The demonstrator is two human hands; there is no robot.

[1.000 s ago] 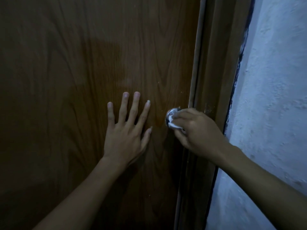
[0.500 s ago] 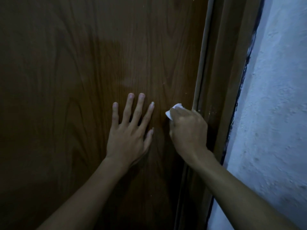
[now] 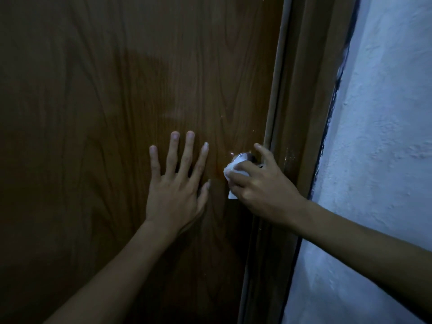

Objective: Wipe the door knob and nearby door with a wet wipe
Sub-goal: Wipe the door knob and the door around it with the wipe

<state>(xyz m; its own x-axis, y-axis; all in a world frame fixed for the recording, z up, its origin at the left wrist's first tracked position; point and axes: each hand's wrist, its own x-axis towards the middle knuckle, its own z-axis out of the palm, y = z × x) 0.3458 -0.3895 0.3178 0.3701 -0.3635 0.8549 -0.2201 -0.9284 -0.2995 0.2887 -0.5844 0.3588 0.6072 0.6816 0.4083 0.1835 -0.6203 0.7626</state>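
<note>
Head view, dim light, only one cam. Left hand (image 3: 175, 188) lies flat on the wooden door (image 3: 105, 101), fingers spread and straight, palm against the panel, grasping nothing. Its forearm runs down to the bottom edge and is cut off there.

Right hand (image 3: 261, 185) sits just right of the left, thumb-side gap between them small but clear. It's closed round a white wet wipe (image 3: 233, 170), bunched up; one corner of the wipe hangs out below the fingers, the rest is under the palm, so can't tell how it's folded. The index finger sticks up free, tip close to the door's edge. The wipe is pressed on the door knob (image 3: 245, 157), which shows only as a bit of shiny metal above the knuckles w/ a small glint; most of it is hidden by hand + wipe, so shape and type are hard to make out.

Right of that hand: door frame (image 3: 304, 113), brown, w/ pale scuffs near the index finger. Beyond it a rough white wall (image 3: 385, 136), and a dark ragged seam where frame meets wall. Right forearm exits at the lower right corner. Door's left part is too dark for detail.
</note>
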